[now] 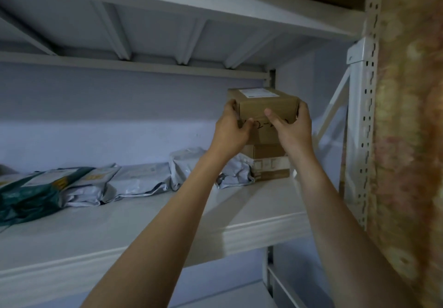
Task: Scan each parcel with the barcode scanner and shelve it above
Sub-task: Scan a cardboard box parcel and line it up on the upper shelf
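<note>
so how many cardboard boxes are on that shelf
3: the top box gripped by the left hand and right hand, two stacked boxes beneath. More may be hidden.

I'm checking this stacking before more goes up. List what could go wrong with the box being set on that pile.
1. The cardboard box, gripped by the left hand and right hand, looks larger than the smaller boxes beneath it, so it may overhang and tip.
2. That stack sits against a soft grey mailer bag; if nudged, it could shift.

box (266,106) brown, white label | mailers (141,180) grey | bag (28,192) green | shelf (119,231) white
</note>
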Action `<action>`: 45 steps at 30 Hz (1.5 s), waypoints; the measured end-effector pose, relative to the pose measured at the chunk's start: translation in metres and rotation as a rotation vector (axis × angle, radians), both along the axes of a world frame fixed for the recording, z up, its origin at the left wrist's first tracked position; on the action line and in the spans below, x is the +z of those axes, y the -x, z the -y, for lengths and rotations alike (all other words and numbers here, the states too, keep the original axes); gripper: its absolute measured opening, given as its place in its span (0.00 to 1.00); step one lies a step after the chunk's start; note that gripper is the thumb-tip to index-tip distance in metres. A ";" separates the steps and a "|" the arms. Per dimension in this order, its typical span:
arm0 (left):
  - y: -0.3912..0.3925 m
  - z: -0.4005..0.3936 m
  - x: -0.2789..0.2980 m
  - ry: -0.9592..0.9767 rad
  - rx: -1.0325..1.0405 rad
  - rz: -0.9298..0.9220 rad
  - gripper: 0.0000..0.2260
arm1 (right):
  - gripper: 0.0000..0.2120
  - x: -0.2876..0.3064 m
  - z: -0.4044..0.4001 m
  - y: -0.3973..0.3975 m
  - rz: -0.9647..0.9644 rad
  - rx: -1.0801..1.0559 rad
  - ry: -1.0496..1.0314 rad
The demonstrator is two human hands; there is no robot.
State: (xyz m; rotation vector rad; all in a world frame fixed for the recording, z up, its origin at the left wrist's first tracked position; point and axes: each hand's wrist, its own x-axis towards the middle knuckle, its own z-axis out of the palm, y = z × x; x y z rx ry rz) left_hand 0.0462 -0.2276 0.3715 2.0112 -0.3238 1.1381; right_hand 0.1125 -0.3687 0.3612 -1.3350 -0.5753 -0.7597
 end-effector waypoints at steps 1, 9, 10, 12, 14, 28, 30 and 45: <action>-0.009 0.002 0.004 -0.006 0.009 -0.004 0.26 | 0.31 0.004 0.002 -0.008 -0.004 -0.005 0.001; -0.085 0.005 0.009 -0.064 0.083 -0.180 0.18 | 0.36 0.004 -0.001 -0.091 -0.188 -0.048 0.078; -0.092 0.004 0.008 -0.061 0.092 -0.197 0.18 | 0.38 0.004 -0.001 -0.101 -0.222 -0.046 0.112; -0.104 0.002 0.005 -0.059 0.109 -0.203 0.17 | 0.41 0.004 -0.001 -0.117 -0.270 -0.040 0.149; -0.115 0.002 0.003 -0.079 0.123 -0.204 0.19 | 0.38 0.004 -0.002 -0.129 -0.271 -0.067 0.126; -0.159 0.003 -0.036 -0.196 0.143 -0.295 0.28 | 0.32 -0.023 -0.017 -0.171 -0.234 -0.317 0.159; -0.161 0.001 -0.037 -0.190 0.154 -0.285 0.26 | 0.29 -0.028 -0.014 -0.170 -0.193 -0.335 0.205; -0.150 0.004 -0.046 -0.064 0.003 -0.431 0.26 | 0.27 -0.045 -0.011 -0.164 -0.189 -0.403 0.401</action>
